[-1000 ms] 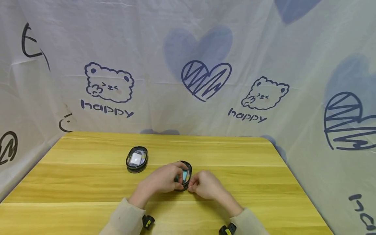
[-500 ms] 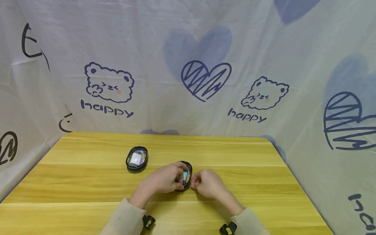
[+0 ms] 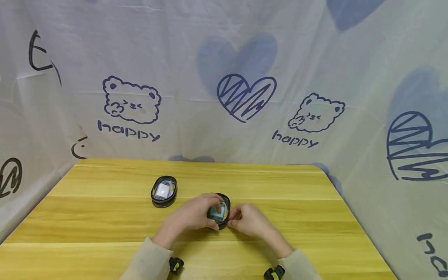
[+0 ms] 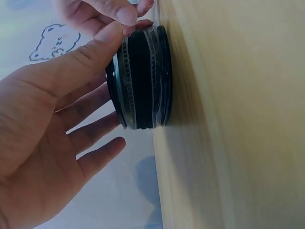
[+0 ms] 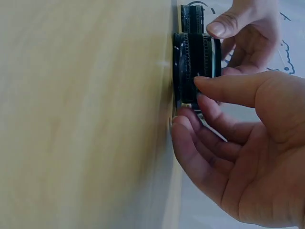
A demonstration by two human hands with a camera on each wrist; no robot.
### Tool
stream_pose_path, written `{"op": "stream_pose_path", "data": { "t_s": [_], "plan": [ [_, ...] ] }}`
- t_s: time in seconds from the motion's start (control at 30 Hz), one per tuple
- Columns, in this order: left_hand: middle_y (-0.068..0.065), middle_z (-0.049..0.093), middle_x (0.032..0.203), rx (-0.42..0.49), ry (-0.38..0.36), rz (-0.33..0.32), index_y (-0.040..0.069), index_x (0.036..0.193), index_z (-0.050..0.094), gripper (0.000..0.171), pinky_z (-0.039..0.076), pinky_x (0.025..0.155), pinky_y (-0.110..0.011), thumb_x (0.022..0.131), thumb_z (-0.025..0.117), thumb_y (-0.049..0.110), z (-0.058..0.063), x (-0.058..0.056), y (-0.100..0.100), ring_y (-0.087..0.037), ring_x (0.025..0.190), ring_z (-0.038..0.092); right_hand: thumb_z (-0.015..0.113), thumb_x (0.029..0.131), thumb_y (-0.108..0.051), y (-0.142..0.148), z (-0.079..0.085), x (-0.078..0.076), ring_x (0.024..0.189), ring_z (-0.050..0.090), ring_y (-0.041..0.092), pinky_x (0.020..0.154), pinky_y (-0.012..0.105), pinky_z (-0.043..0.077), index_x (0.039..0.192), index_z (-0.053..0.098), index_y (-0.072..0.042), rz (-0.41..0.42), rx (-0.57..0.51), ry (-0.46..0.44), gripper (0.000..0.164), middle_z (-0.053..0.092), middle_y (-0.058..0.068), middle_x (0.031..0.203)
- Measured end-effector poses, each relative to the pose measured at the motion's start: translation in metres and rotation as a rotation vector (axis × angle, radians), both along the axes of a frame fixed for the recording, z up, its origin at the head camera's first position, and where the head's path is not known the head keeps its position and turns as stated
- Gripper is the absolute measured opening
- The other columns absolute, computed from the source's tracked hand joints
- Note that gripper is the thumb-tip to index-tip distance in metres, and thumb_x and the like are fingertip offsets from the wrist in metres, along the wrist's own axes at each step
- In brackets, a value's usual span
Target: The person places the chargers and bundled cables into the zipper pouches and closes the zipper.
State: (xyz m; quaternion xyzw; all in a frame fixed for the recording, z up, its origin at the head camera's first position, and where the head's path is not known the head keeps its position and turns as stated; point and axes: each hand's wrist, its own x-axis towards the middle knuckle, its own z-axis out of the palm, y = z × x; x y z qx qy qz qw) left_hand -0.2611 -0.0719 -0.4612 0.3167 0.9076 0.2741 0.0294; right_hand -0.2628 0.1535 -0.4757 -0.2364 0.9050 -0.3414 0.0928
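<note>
A small oval zip case (image 3: 224,221) with black trim and a clear top stands on the table, a light-blue item (image 3: 218,212) visible inside. My left hand (image 3: 196,212) holds it from the left, with the thumb at the near rim and fingers over the top. The left wrist view shows the case's black zipper band (image 4: 141,81) side-on, my thumb at its upper edge. On the right side my right hand (image 3: 247,220) pinches at the zipper with thumb and index finger; the pull itself is hidden by the fingertips. In the right wrist view the thumb (image 5: 224,88) meets the band.
A second oval case (image 3: 163,203), also black-trimmed, sits farther back to the left with a white item (image 3: 162,191) inside. The wooden table (image 3: 105,217) runs back to a printed cloth (image 3: 196,116), which also hangs at both sides.
My right hand has shifted slightly rightward along the case's side. My left fingers have loosened and moved, uncovering more of the case's top and the light-blue item.
</note>
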Motion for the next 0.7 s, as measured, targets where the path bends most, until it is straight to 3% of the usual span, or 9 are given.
{"op": "stream_pose_path", "data": {
  "t_s": [0.2,0.33,0.47,0.7],
  "plan": [
    [-0.015,0.055,0.146,0.004,-0.045,0.048,0.007,0.121,0.069,0.050,0.050,0.108,-0.049,0.079,0.093,0.021,0.003,-0.001,-0.010,-0.036,0.131,0.056,0.081,0.088,-0.009,-0.005,0.003,0.002,0.093,0.066,0.020,0.073,0.033,0.056,0.124,0.060,0.006,-0.038,-0.133,-0.070,0.044,0.066,0.015,0.112],
    [-0.017,0.052,0.149,0.006,-0.081,0.079,0.007,0.127,0.068,0.053,0.050,0.107,-0.050,0.083,0.090,0.024,0.004,-0.001,-0.014,-0.037,0.132,0.055,0.078,0.092,-0.011,-0.010,0.005,0.003,0.099,0.067,0.024,0.068,0.031,0.058,0.140,0.051,0.011,-0.035,-0.183,-0.125,0.059,0.062,0.021,0.127],
    [-0.017,0.052,0.150,-0.002,-0.079,0.104,0.006,0.131,0.068,0.052,0.050,0.106,-0.050,0.086,0.088,0.025,0.002,-0.002,-0.016,-0.037,0.132,0.055,0.075,0.096,-0.016,-0.017,0.005,-0.001,0.101,0.068,0.024,0.067,0.031,0.058,0.147,0.046,0.010,-0.036,-0.163,-0.128,0.064,0.061,0.022,0.134],
    [-0.025,0.049,0.151,0.016,-0.010,0.096,-0.004,0.139,0.062,0.054,0.047,0.110,-0.054,0.093,0.080,0.017,-0.007,-0.007,-0.016,-0.043,0.137,0.050,0.072,0.099,-0.018,-0.028,0.001,-0.014,0.103,0.067,0.025,0.069,0.034,0.057,0.150,0.046,0.008,-0.065,-0.182,-0.145,0.063,0.061,0.022,0.135]
  ]
}}
